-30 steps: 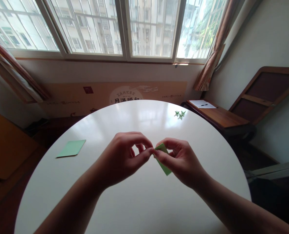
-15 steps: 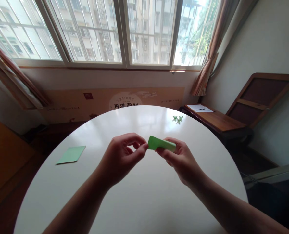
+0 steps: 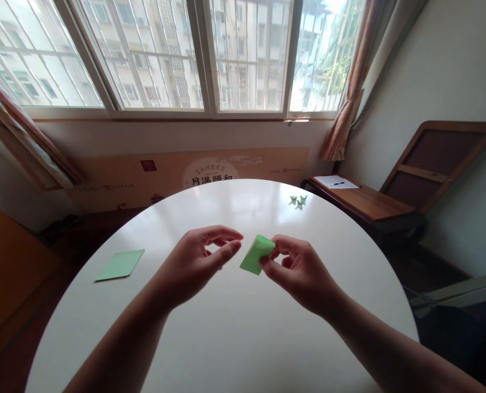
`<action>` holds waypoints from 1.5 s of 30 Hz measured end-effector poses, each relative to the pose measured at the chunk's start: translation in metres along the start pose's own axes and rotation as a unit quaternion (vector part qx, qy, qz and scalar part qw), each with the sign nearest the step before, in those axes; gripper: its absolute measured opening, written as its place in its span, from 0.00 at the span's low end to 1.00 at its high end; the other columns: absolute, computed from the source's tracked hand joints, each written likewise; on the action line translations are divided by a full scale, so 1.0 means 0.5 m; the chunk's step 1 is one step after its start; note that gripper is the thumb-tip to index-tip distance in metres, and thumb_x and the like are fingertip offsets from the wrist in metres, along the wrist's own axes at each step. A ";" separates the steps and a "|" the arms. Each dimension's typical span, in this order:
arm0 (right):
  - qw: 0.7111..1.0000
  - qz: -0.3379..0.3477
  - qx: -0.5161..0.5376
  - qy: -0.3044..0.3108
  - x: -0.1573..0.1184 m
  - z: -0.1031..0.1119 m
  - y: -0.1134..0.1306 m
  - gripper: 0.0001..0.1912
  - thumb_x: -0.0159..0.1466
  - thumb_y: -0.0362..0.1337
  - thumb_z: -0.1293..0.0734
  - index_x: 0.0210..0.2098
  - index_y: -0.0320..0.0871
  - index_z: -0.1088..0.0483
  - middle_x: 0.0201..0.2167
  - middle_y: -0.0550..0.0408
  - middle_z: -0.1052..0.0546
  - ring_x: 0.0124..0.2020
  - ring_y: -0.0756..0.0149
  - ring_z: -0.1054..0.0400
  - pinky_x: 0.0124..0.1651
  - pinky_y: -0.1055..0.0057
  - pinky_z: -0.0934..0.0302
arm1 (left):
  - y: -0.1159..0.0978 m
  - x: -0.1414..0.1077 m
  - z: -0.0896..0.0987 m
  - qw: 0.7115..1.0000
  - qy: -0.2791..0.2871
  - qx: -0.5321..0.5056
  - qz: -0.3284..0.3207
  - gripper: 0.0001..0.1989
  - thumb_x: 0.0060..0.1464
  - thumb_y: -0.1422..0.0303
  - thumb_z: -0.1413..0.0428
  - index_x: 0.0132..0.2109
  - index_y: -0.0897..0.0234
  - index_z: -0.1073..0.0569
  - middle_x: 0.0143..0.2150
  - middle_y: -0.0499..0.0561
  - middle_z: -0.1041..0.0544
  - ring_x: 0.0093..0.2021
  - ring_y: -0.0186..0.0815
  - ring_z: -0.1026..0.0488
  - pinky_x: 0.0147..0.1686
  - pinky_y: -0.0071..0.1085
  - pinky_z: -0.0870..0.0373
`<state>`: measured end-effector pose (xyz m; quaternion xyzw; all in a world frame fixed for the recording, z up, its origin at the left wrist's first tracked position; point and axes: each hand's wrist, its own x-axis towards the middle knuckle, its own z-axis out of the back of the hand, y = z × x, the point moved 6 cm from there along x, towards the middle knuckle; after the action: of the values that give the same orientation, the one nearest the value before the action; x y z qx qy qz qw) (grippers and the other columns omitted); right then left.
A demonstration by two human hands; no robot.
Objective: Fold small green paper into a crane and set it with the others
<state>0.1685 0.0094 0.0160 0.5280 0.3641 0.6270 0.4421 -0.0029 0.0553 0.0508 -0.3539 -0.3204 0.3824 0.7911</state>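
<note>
A bent green sheet of paper point(image 3: 254, 257) is pinched at its right edge between the thumb and fingers of my right hand point(image 3: 302, 267), above the table. Its upper part curls over and its lower corner points down to the left. My left hand point(image 3: 202, 262) is just left of the paper, not touching it, with thumb and fingers apart and nothing between them. On the table's left side lies a stack of light green square paper point(image 3: 120, 265). Several small green folded paper shapes point(image 3: 299, 201) sit together near the far right edge.
The round white table point(image 3: 226, 338) fills the middle of the view. Behind it, a printed beige panel point(image 3: 124, 169) leans below the barred windows. A wooden chair point(image 3: 386, 199) at the right bears white paper point(image 3: 333, 182) and a pen point(image 3: 339, 184).
My left hand has let go of the green paper and drawn slightly left. In my right hand, the paper has turned so its free end now points down and left.
</note>
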 end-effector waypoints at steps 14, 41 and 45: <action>0.983 -0.049 0.151 0.089 -0.006 -0.019 0.003 0.14 0.66 0.47 0.32 0.34 0.42 0.24 0.32 0.53 0.25 0.32 0.67 0.33 0.24 0.77 0.43 | -0.019 -0.003 -0.049 0.967 0.023 -0.253 -0.009 0.11 0.53 0.63 0.34 0.32 0.66 0.23 0.36 0.51 0.25 0.34 0.35 0.27 0.32 0.28 0.29; 0.959 -0.041 0.279 0.023 -0.013 -0.034 -0.021 0.09 0.61 0.42 0.26 0.34 0.44 0.25 0.29 0.56 0.26 0.30 0.67 0.34 0.30 0.72 0.37 | -0.045 -0.018 -0.036 0.982 -0.087 -0.166 -0.024 0.11 0.51 0.62 0.33 0.34 0.67 0.19 0.29 0.51 0.21 0.24 0.31 0.31 0.20 0.25 0.33; 0.964 -0.025 0.265 0.028 -0.019 -0.033 -0.017 0.07 0.63 0.41 0.26 0.38 0.45 0.24 0.33 0.55 0.23 0.34 0.65 0.31 0.33 0.72 0.36 | -0.050 -0.023 -0.039 0.985 -0.086 -0.148 -0.024 0.07 0.52 0.66 0.35 0.32 0.67 0.19 0.29 0.50 0.22 0.25 0.31 0.30 0.19 0.24 0.34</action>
<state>0.1543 0.0038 0.0019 0.5993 0.5427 0.5111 0.2919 0.0158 0.0281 0.0574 -0.4251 -0.4494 0.3403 0.7082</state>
